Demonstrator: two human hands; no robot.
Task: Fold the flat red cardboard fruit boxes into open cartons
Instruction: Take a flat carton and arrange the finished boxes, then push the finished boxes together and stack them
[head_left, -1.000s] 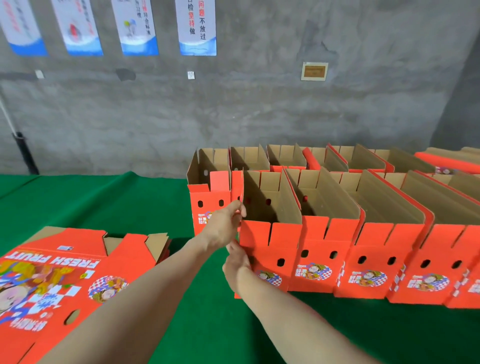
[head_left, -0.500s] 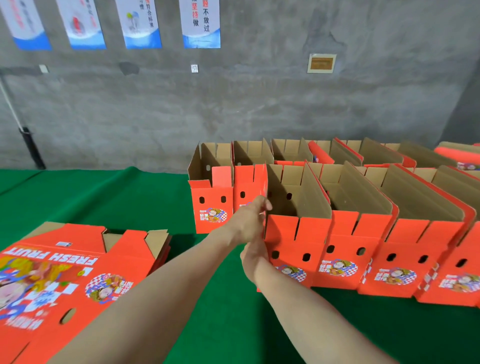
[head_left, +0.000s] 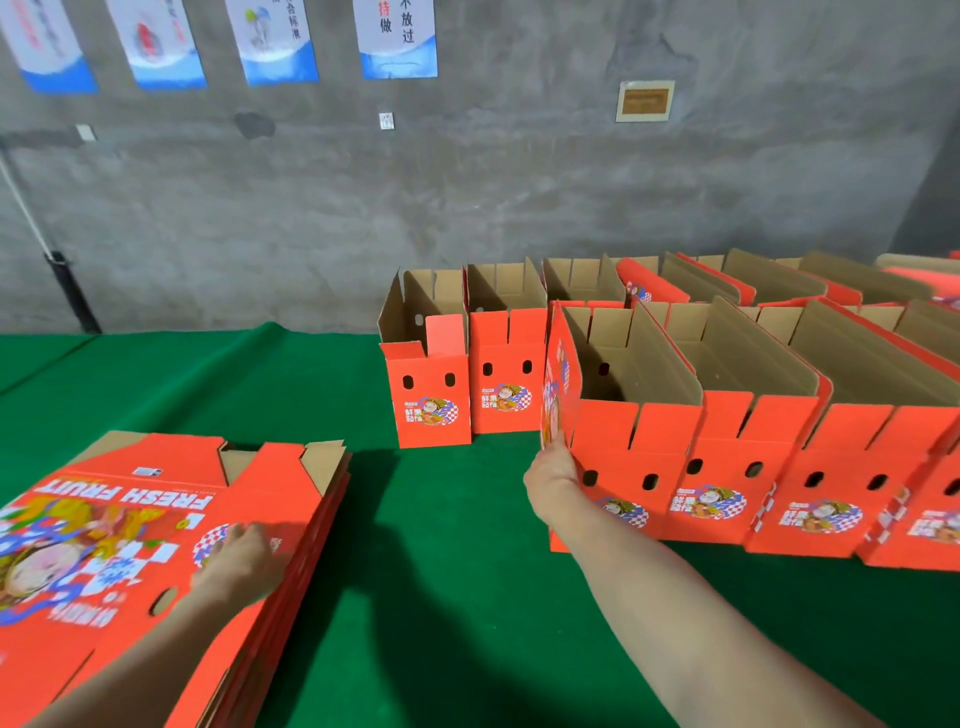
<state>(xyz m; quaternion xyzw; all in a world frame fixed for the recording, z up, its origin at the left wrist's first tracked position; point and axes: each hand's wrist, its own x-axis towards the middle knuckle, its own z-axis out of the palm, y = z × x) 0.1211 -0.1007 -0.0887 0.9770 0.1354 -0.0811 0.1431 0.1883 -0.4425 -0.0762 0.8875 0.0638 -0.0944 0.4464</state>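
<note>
**One hand on the flat stack, one at the end carton's corner**

The left hand (head_left: 236, 558) lies on top of the stack of flat red boxes (head_left: 306, 525) at the near left of the green-covered table (head_left: 441, 597). Its fingers rest on the printed face of the top sheet (head_left: 124, 499), close to the sheet's right edge. The hand is motion-blurred, but the fingers look loose and spread rather than clenched, and nothing is held in them. The top sheet shows the words FRESH FRUIT, upside down from this view, and a cartoon print.

The right hand (head_left: 550, 483) is at the near left corner of the end carton (head_left: 639, 457), the leftmost in the front row of open cartons (head_left: 831, 447). Its fingers run up the carton's left side panel (head_left: 561, 374), which stands tilted a little outward. Whether the hand pinches the corner or only presses against it cannot be told, since the back of the hand hides the thumb.

The front-row cartons stand upright, side by side and touching, with brown insides and open tops. Behind them a back row of open cartons (head_left: 506, 364) stands nearer the grey concrete wall (head_left: 467, 197). On the wall hang four posters (head_left: 397, 39) and a small framed plaque (head_left: 644, 101).
</note>
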